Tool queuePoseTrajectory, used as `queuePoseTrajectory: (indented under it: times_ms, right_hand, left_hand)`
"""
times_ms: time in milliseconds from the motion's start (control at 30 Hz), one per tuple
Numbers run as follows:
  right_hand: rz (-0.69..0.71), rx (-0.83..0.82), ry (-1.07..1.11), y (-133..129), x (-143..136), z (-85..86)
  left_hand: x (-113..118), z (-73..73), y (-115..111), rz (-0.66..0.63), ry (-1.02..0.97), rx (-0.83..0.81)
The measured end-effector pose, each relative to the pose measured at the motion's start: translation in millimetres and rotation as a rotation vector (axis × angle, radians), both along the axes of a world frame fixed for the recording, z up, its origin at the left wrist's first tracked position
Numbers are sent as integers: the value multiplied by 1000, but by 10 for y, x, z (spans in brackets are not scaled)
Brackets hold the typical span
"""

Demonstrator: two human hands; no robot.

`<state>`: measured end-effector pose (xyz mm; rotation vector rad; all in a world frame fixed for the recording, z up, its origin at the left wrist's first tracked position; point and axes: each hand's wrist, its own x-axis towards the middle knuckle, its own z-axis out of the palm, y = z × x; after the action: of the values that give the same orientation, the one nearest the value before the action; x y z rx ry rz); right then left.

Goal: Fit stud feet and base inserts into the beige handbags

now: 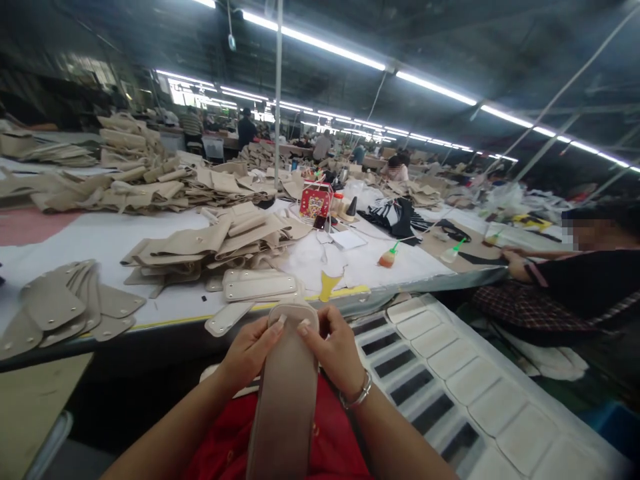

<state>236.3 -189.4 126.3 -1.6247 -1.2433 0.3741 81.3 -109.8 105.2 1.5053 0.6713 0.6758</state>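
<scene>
A long beige leather-like strap (287, 407) with a rounded end runs from my lap up to the table edge. My left hand (255, 347) grips its left edge near that end, thumb on top and fingers curled beneath. On the opposite edge my right hand (336, 347) pinches it the same way, a metal bracelet on the wrist. Just beyond the strap's tip lie stacked cream strap pieces with metal studs (260, 287). A yellow scrap (330, 285) sits to their right. The underside of the strap, and the fingertips there, are hidden.
Beige pieces are heaped on the table (225, 237), and studded curved flaps (63, 300) lie at left. A glue bottle (388, 257) and a red box (316, 200) stand farther back. At right, a board (480, 387) carries rows of panels; a co-worker (575, 267) sits beyond it.
</scene>
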Motion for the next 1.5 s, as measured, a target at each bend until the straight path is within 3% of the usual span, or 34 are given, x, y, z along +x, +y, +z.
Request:
queuePoseTrajectory:
  times_ms: [133,333,567,700,833,1000,1100,1267,1500]
  right_hand:
    - [90,-99,-123,11,44,84]
    - [148,-96,-224,15,79,124]
    - [247,-20,-137,20,126,166]
    - [316,11,32,43,139,138]
    - [339,26,173,66,121,104]
    - [394,72,194,90,59,129]
    - [396,73,169,129,31,141]
    - [380,23,73,174,43,107]
    - [435,-278,-170,-59,93,95]
  left_hand:
    - [18,89,-34,10,59,67]
    - [17,151,-77,35,131,152]
    - [15,213,-139,74,229,314]
    - [14,282,-162,42,272,421]
    - [5,345,-110,39,262,462]
    - [9,457,5,42,247,539]
    - [36,481,16,21,186,430]
    - [63,387,9,128,91,184]
    - [-52,283,6,153,162,230]
